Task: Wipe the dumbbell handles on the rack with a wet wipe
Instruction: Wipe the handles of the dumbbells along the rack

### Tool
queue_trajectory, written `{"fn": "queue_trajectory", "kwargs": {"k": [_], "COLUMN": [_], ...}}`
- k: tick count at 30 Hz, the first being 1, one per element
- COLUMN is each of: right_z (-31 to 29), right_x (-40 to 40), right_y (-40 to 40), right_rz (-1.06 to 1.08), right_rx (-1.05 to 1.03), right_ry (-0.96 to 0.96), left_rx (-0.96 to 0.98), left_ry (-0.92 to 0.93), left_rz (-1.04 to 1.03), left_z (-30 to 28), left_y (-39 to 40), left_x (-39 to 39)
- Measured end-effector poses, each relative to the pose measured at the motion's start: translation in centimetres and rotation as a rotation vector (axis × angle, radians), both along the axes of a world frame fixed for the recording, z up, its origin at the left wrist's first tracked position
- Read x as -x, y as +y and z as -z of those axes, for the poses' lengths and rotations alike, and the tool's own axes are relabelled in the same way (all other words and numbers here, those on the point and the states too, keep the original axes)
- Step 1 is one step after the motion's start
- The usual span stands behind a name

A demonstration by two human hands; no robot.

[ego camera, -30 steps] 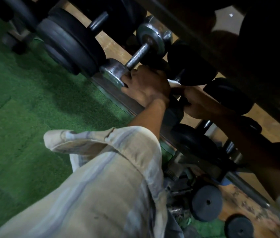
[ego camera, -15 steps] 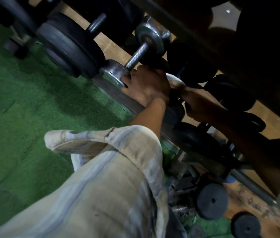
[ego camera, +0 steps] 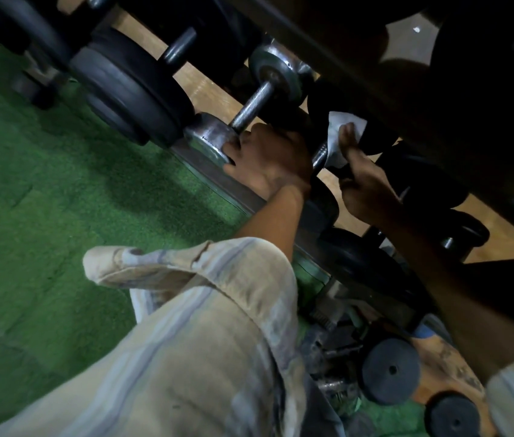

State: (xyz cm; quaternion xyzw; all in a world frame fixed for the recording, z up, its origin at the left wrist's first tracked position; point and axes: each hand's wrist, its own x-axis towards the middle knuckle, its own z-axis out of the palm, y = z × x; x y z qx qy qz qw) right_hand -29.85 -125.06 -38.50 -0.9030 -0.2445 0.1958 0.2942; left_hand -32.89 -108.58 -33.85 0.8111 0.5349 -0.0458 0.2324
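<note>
Right hand (ego camera: 366, 187) pinches limp, light wet wipe (ego camera: 342, 134) around a knurled dumbbell handle (ego camera: 320, 157) on the rack (ego camera: 217, 175). Left hand (ego camera: 268, 159) curls over the chrome dumbbell (ego camera: 211, 140) end; heavy, rigid, stays put.

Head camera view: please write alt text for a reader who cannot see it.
A person's right hand holds a white wet wipe around a dumbbell handle on a dark rack. The left hand rests against a chrome dumbbell above green turf.
</note>
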Motion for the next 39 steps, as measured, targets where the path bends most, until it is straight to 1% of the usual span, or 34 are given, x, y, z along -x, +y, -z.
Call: {"fn": "queue_trajectory", "kwargs": {"k": [1,3,4,6,8,9,12,13,14,16,17,19,21,22,24,26,29,30,33,36,37,38,39], "right_z": [-0.3,-1.1,-1.0,-1.0,-0.7,-0.6,-1.4,-1.3,-1.3,-1.7,-2.0,-2.0,-2.2,-2.3,-2.6,-2.8,-1.9,-1.7,-1.8,-3.0,-3.2,-3.5,-3.8], "right_x": [0.3,0.8,0.7,0.1,-0.7,-1.0,-2.2,-2.4,-2.5,-2.7,-2.8,-2.7,-2.5,-2.3,-1.6,-0.8,-0.5,-0.6,-0.4,-0.4,-0.4,-0.2,-0.1], "right_y": [0.7,2.7,3.6,5.5,6.8,7.2,7.4,7.2,6.8,6.1,6.1,6.2,6.3,6.2,6.1,5.9,5.2,4.7,3.0,2.3,2.1,2.0,1.8], "right_rz": [0.096,0.284,0.380,0.516,0.621,0.699,0.943,1.006,1.055,1.102,1.096,1.028,0.968,0.972,1.001,0.953,0.855,0.806,0.620,0.562,0.537,0.491,0.430], "right_rx": [-0.058,-0.244,-0.341,-0.382,-0.284,-0.279,-0.465,-0.598,-0.764,-0.991,-1.050,-1.119,-1.077,-1.011,-0.936,-0.792,-0.474,-0.412,-0.336,-0.246,-0.186,-0.104,-0.021], "right_ry": [0.092,0.341,0.431,0.483,0.478,0.511,0.666,0.734,0.824,1.007,1.090,1.171,1.157,1.152,1.194,1.246,1.155,1.113,0.876,0.798,0.694,0.502,0.253], "left_rx": [-0.002,-0.008,-0.010,-0.008,-0.001,0.004,0.012,0.011,0.008,0.007,0.010,0.018,0.009,-0.002,-0.014,-0.010,-0.016,-0.021,-0.018,-0.017,-0.019,-0.023,-0.026], "left_ry": [-0.002,-0.007,-0.008,-0.004,-0.002,0.000,0.007,0.006,0.005,-0.004,-0.012,-0.027,-0.031,-0.027,-0.023,-0.023,-0.023,-0.023,-0.011,0.006,0.008,0.010,0.011], "left_rz": [-0.001,-0.006,-0.008,-0.007,-0.006,-0.007,-0.009,-0.011,-0.014,-0.020,-0.023,-0.031,-0.030,-0.024,-0.013,-0.012,-0.022,-0.020,-0.006,-0.005,-0.004,-0.003,-0.002], "left_z": [0.1,0.2,0.2,0.1,0.0,0.0,0.0,0.0,0.1,0.1,0.0,-0.2,-0.4,-0.4,-0.3,-0.2,0.0,0.0,0.3,0.5,0.5,0.4,0.4], "left_y": [0.0,0.1,0.1,0.0,0.0,0.0,0.0,0.1,0.1,0.1,0.0,0.0,-0.1,-0.2,-0.2,-0.2,-0.1,-0.1,0.0,0.0,0.0,0.0,0.0], "left_x": [0.0,-0.1,-0.1,-0.1,-0.1,-0.1,-0.1,-0.1,-0.1,-0.1,-0.1,-0.1,0.0,0.0,0.0,0.0,-0.1,-0.1,0.0,-0.1,-0.1,-0.2,-0.2]}}
